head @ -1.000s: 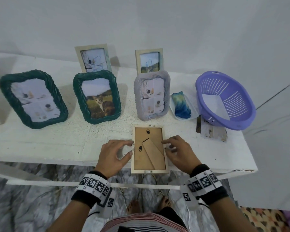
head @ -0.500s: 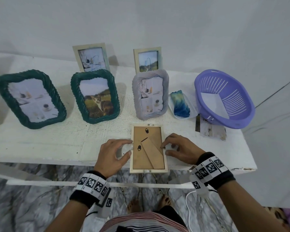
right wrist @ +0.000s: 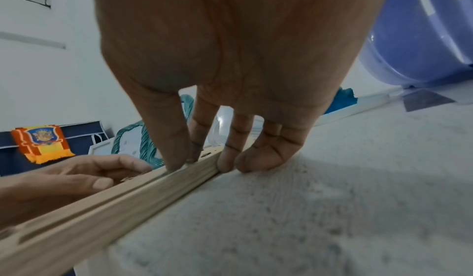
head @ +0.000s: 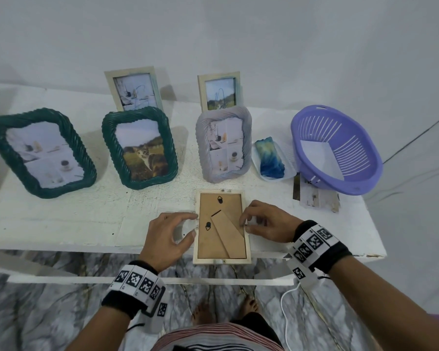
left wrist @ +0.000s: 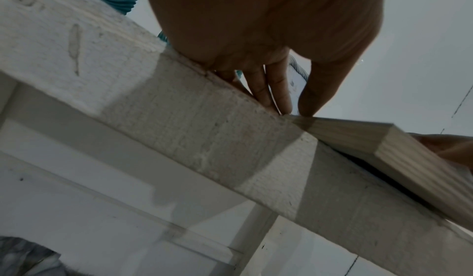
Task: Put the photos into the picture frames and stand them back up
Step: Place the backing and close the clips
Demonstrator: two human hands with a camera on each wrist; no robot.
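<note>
A pale wooden picture frame (head: 228, 201) lies face down at the table's front edge, its near end overhanging. The brown backing board faces up, with the easel leg (head: 230, 236) folded flat on it. My left hand (head: 193, 225) touches the frame's left rim with index and thumb tips, fingers spread. My right hand (head: 244, 224) pinches the right rim between thumb and fingers. In the right wrist view the right hand's thumb and index (right wrist: 189, 163) press on top of the rim (right wrist: 128, 195), with the other fingers against its outer side. The left wrist view shows left fingertips (left wrist: 281, 102) at the frame's corner (left wrist: 384, 138).
Two green frames (head: 41, 153) (head: 140, 148) and a grey one (head: 224, 143) stand with photos behind the work spot. Two small wooden frames (head: 133, 88) (head: 219, 91) stand at the wall. At right are a purple basket (head: 360, 148), a blue cloth (head: 270, 157) and loose photos (head: 314, 198).
My right forearm has swung out to the right while its fingers stay on the frame's right rim. The left hand and the frame have hardly moved.
</note>
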